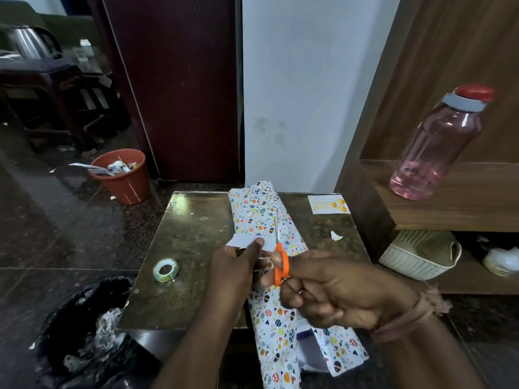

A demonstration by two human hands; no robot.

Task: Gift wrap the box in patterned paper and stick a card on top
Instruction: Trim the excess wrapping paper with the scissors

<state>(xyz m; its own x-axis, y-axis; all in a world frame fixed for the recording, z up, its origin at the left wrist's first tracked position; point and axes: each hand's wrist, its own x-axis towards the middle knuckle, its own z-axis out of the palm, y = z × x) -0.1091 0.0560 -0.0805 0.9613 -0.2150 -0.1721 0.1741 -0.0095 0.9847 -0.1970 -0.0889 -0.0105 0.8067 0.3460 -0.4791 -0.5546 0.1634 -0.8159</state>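
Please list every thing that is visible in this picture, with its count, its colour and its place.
table: one, dark brown, centre
wrapping paper: one sheet, white patterned, across table
paper strip: one, white, in left hand
scissors: one, orange handles, in right hand
tape roll: one, clear, table left
card: one, white and yellow, table far right
paper scrap: one, white, table right
bottle: one, pink, red cap, shelf
basket: one, cream, under shelf
bin: one, orange, floor
kettle: one, steel, far left
left hand: one, holds strip
right hand: one, grips scissors

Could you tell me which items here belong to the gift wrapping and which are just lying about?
For the job: patterned paper, scissors in the right hand, paper piece held by the left hand, tape roll, card.

Lying about: pink bottle, orange bin, white basket, kettle.
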